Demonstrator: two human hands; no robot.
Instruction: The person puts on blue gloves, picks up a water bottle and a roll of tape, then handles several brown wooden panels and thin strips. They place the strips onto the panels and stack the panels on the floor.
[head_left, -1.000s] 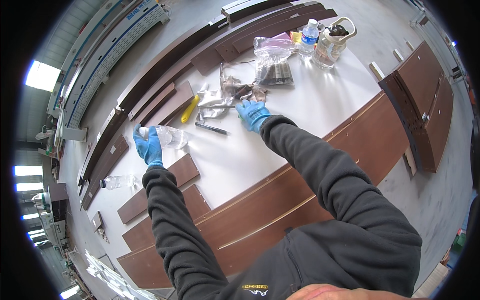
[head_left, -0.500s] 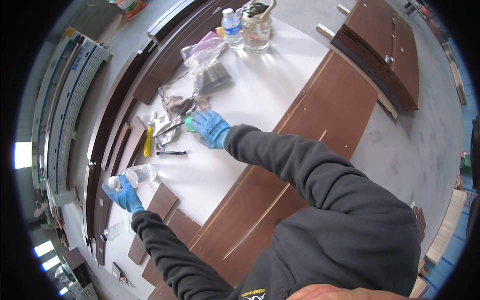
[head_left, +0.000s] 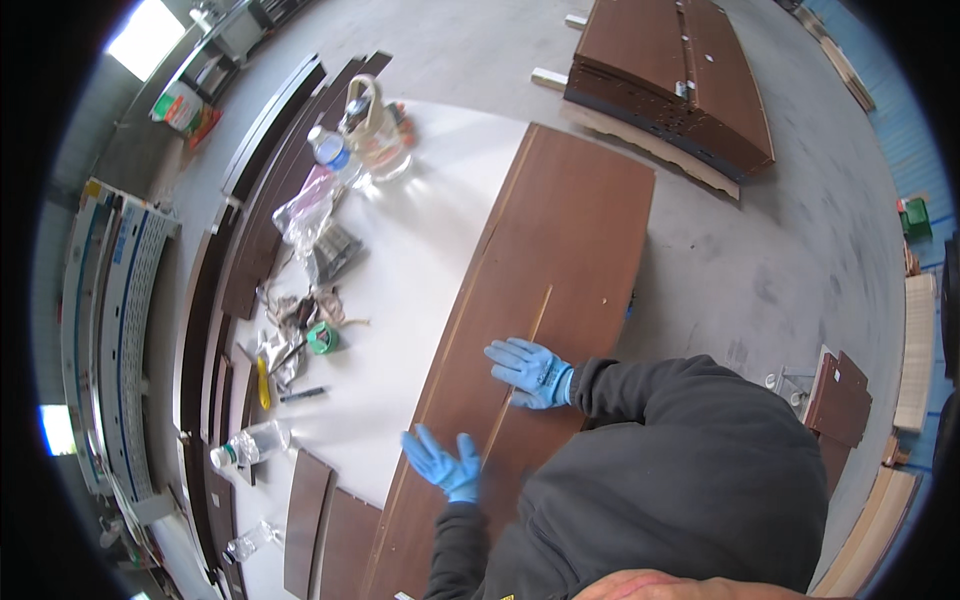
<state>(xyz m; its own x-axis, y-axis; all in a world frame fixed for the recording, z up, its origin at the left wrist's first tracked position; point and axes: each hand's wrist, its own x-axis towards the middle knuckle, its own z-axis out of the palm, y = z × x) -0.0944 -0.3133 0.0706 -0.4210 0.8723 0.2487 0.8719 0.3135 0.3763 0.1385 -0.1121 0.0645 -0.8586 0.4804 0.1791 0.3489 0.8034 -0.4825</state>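
A long brown wooden panel with a narrow pale groove lies on the white table. My right hand, in a blue glove, rests on the panel across the groove, fingers stretched out and nothing held. Closer to the panel's left edge is my left hand, also blue-gloved, with its fingers spread and empty; whether it touches the panel I cannot tell. Left of the panel sit a small round green object, a black pen and a yellow-handled tool. A clear plastic bottle lies on its side there.
Small brown boards lie at the near left, beside another clear bottle. A large jug and a blue-labelled bottle stand at the far end near plastic bags. Stacked brown panels rest on the floor beyond.
Both hands have moved right onto or over the panel: my right hand has left the green object, my left hand the bottle. Both things remain on the table. The view has turned.
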